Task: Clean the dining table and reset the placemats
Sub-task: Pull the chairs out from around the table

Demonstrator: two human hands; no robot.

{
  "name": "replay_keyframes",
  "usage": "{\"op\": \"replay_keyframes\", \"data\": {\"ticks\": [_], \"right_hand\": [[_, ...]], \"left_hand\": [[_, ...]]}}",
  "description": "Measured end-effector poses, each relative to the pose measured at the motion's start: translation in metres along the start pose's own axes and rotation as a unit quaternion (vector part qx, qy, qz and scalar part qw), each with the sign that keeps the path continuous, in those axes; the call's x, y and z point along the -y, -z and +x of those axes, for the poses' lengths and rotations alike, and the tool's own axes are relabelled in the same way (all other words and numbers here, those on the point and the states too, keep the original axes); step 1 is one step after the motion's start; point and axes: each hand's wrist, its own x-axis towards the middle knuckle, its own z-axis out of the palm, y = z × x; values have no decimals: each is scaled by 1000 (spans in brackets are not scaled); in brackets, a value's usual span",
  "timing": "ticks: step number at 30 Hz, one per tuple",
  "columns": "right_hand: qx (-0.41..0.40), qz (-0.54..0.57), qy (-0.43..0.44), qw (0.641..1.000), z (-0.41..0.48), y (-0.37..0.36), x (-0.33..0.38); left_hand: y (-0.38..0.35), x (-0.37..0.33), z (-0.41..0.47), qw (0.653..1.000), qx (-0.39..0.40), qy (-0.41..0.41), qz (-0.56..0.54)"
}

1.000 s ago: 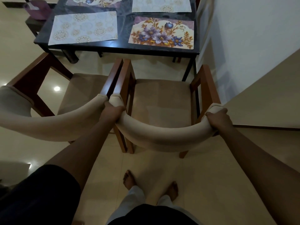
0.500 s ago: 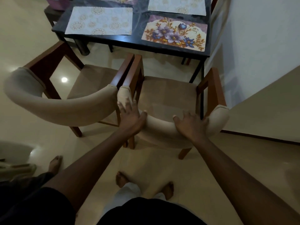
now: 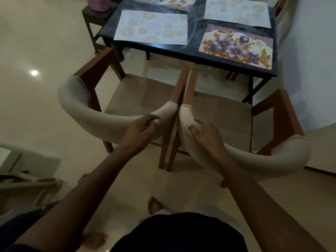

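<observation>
Two wooden chairs with beige padded backrests stand side by side before the black dining table (image 3: 195, 36). My left hand (image 3: 142, 129) curls its fingers over the right end of the left chair's backrest (image 3: 101, 122). My right hand (image 3: 206, 136) grips the left end of the right chair's backrest (image 3: 272, 160), thumb on the inner side. On the table lie a beige patterned placemat (image 3: 151, 28), a floral placemat (image 3: 236, 46), another beige placemat (image 3: 236, 11) behind it, and part of a second floral placemat (image 3: 167, 0).
A small dark side table (image 3: 91, 17) with a purple container (image 3: 98, 3) stands left of the dining table. A pale wall (image 3: 309, 51) runs close along the right. A light-coloured frame (image 3: 27, 180) lies on the floor at lower left. My bare feet (image 3: 154, 204) are behind the chairs.
Both hands left the ends of the right chair's backrest. My left hand moved onto the left chair's backrest; my right hand slid to the right chair's left end. The view shifted left.
</observation>
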Motion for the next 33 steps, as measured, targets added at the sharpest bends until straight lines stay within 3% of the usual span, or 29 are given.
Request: {"op": "replay_keyframes", "data": {"ticks": [11, 22, 26, 33], "right_hand": [[-3, 34, 67, 997, 77, -63, 125], [115, 35, 108, 987, 184, -136, 244], [138, 62, 104, 983, 204, -166, 285], [97, 71, 81, 989, 244, -236, 378]], "left_hand": [[138, 51, 73, 994, -96, -9, 53], [258, 91, 141, 984, -160, 69, 38], [295, 107, 167, 985, -154, 71, 23], [389, 166, 233, 991, -114, 75, 1]]}}
